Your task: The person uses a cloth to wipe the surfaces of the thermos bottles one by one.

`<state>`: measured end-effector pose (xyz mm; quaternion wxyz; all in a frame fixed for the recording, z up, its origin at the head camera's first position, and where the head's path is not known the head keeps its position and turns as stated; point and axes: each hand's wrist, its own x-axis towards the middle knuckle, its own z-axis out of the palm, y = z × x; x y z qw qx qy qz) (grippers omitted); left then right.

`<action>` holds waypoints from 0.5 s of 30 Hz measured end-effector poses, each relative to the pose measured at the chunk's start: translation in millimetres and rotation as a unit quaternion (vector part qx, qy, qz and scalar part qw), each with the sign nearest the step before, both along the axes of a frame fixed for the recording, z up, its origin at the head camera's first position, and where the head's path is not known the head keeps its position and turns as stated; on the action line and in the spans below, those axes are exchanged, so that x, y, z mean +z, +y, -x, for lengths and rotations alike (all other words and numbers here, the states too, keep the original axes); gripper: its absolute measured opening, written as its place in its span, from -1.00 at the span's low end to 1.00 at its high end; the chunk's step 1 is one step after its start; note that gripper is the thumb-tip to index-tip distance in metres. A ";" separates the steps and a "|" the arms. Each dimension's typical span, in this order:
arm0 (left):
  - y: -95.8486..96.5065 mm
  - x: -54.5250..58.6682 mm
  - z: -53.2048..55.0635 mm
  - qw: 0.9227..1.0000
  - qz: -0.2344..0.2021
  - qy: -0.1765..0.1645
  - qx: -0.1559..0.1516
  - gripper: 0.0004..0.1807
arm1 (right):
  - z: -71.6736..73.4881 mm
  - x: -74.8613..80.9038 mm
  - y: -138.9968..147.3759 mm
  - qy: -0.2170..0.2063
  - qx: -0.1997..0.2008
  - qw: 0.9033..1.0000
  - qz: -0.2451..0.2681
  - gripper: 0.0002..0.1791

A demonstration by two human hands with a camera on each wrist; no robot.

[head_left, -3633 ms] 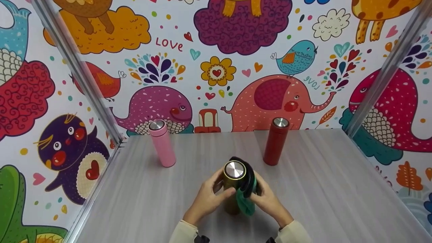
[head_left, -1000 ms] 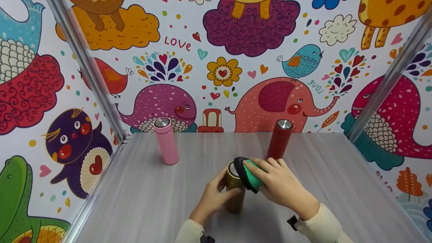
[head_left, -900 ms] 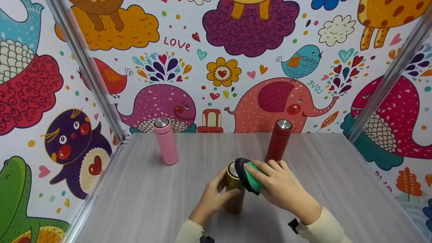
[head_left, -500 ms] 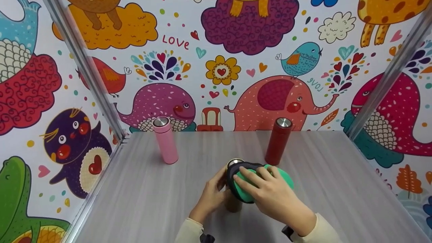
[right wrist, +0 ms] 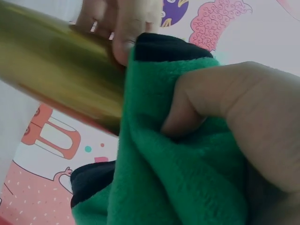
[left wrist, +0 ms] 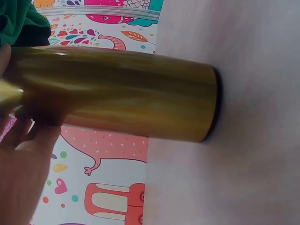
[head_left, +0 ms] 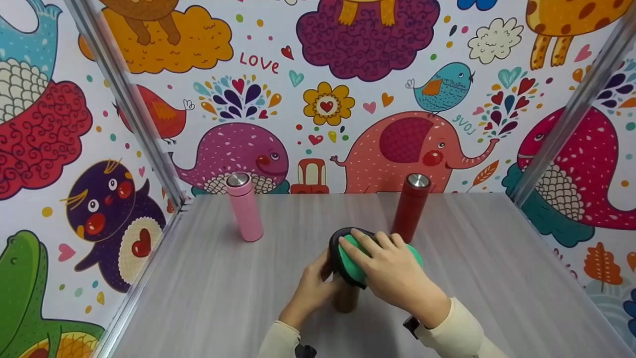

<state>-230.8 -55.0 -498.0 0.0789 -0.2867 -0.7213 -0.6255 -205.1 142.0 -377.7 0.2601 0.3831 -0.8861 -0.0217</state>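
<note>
A gold thermos bottle (left wrist: 140,93) stands upright on the table, its top covered by a green cloth (head_left: 354,263) with a black edge. My left hand (head_left: 310,291) grips the bottle's upper part from the left. My right hand (head_left: 392,271) holds the cloth over the lid, fingers spread across the top. In the right wrist view the thumb presses into the folds of the cloth (right wrist: 159,140), next to the bottle (right wrist: 61,70). The lid is hidden beneath the cloth.
Behind the hands, a pink thermos bottle (head_left: 245,211) stands at the back left and a red one (head_left: 411,209) at the back right. The grey wood-grain table (head_left: 208,288) meets cartoon-printed walls, with metal posts (head_left: 131,104) at the corners.
My right hand has brought the cloth from the bottle's right side up over its lid, moving left and slightly up lately. The left hand keeps its grip on the bottle.
</note>
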 end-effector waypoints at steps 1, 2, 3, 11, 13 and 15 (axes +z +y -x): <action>-0.2 0.8 0.0 1.000 -0.002 -0.005 -0.003 -0.28 | 0.0 0.3 0.6 0.002 -0.001 1.000 0.003 -0.04; -0.6 1.4 0.0 1.000 -0.002 -0.010 -0.004 -0.28 | 0.0 0.4 1.5 0.004 -0.003 1.000 0.004 -0.05; -1.0 2.2 -0.1 1.000 -0.002 -0.014 -0.007 -0.27 | -0.1 0.4 2.7 0.005 -0.005 1.000 0.005 -0.06; -2.6 7.9 -1.3 0.998 0.015 -0.056 0.007 -0.19 | -5.1 0.6 17.9 -0.012 -0.037 0.999 0.010 -0.11; -3.0 9.0 -1.7 0.998 0.023 -0.059 0.011 -0.17 | -6.9 -0.5 21.7 -0.014 -0.039 0.999 0.011 -0.12; -3.6 10.0 -2.4 0.998 0.033 -0.059 0.017 -0.16 | -10.0 -1.5 24.9 -0.016 -0.040 0.999 0.013 -0.10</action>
